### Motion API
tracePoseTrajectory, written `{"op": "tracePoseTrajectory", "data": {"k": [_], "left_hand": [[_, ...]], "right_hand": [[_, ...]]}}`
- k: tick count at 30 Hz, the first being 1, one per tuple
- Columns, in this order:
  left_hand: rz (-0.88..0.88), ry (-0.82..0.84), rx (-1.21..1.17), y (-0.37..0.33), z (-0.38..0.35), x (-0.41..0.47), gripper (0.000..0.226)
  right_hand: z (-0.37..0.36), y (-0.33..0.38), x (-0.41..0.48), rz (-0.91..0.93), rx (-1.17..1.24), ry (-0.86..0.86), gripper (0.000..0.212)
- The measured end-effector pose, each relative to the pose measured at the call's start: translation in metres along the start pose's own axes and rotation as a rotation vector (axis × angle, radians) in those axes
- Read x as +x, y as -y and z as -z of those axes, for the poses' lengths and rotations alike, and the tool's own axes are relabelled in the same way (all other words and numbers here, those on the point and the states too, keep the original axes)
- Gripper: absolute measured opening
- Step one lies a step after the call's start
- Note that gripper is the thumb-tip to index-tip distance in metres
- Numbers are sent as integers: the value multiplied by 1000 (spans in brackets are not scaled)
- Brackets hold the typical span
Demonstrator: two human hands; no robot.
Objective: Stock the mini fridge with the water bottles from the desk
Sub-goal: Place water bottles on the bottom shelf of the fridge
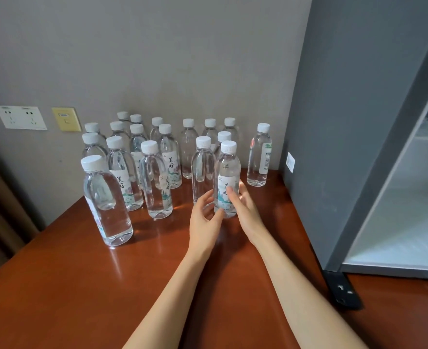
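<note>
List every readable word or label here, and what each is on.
"美好": label of the clear plastic white-capped bottle in the middle row.
"美好", partly covered: label of the front bottle gripped by the right hand.
Rightmost bottle, small print: too small.
White sticker on the grey fridge: unreadable.

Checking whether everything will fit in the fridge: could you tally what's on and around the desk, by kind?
Water bottles: 18, one gripped by the right hand
Wall plates: 2
Mini fridge: 1
Total: 21
</note>
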State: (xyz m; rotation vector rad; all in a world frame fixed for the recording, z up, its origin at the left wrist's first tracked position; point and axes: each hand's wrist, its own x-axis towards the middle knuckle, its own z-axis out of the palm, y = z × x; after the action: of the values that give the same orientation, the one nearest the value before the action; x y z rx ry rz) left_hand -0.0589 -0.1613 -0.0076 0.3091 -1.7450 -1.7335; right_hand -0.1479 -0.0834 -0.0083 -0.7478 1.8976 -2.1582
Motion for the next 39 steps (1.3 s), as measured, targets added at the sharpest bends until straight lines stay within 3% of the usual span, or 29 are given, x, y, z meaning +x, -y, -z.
{"op": "tracePoseTrajectory", "data": {"k": [4, 8, 10, 18, 21, 25, 30, 34, 36, 39], "left_hand": [[-1, 14, 16, 0, -1, 1, 47], [0, 14, 32, 1, -1, 0, 48], [-4, 17, 48, 0, -2, -1, 50], [-17, -10, 80, -1, 0, -2, 38], [-5, -16, 72, -5, -1, -4, 46], [1, 0, 48, -4, -1, -3, 39], [8, 51, -21, -3, -2, -3, 26], [7, 81, -41, -5, -5, -9, 24], [2, 91, -47, -6, -5, -14, 19], [34, 89, -44, -8, -5, -22, 29]], "right_hand": [[0, -1, 3, 17, 30, -42, 52], [1, -4, 3, 8, -88, -107, 17], [0, -2, 2, -5, -62, -95, 11], [0, -2, -1, -19, -212, -78, 35], [-3, 3, -8, -25, -262, -90, 45], [-7, 10, -16, -42, -192, -49, 63], [-2, 7, -20, -76, -100, -73, 33], [-1, 6, -25, -90, -38, -75, 33], [0, 8, -29, -88, -37, -67, 46], [0, 9, -34, -54, -55, -109, 46]]}}
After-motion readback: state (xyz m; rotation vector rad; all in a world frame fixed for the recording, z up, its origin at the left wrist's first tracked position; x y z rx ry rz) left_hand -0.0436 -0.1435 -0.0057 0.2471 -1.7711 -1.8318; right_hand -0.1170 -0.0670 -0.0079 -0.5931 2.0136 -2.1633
